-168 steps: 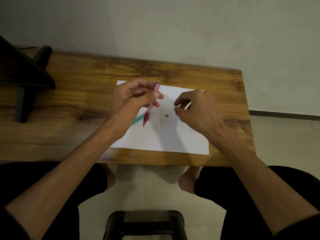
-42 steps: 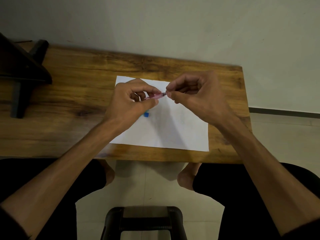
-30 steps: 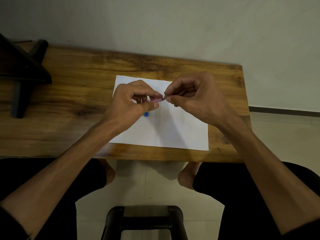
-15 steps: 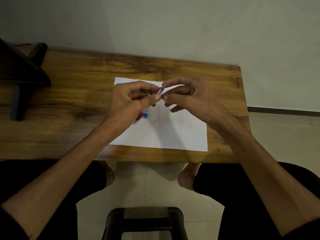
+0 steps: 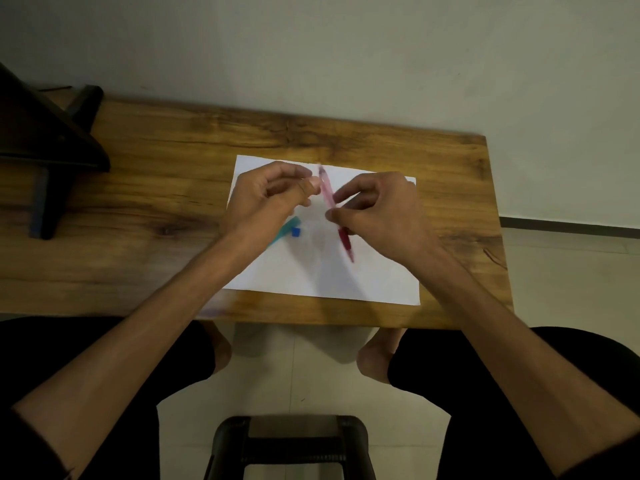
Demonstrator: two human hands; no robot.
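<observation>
A pink and red pen stands tilted over the white paper, its red end pointing down toward me. My right hand pinches its middle between thumb and forefinger. My left hand hovers just left of the pen's upper end with its fingers curled and the thumb against them; it holds nothing that I can see, though the image is blurred there. A teal pen with a small blue piece at its end lies on the paper, partly hidden under my left wrist.
The paper lies on a wooden table set against a pale wall. A black stand occupies the table's far left. A dark stool stands on the tiled floor between my knees.
The pen has passed from my left hand to my right. It has swung from nearly level to a steep tilt with the red end down. My left hand has pulled back a little.
</observation>
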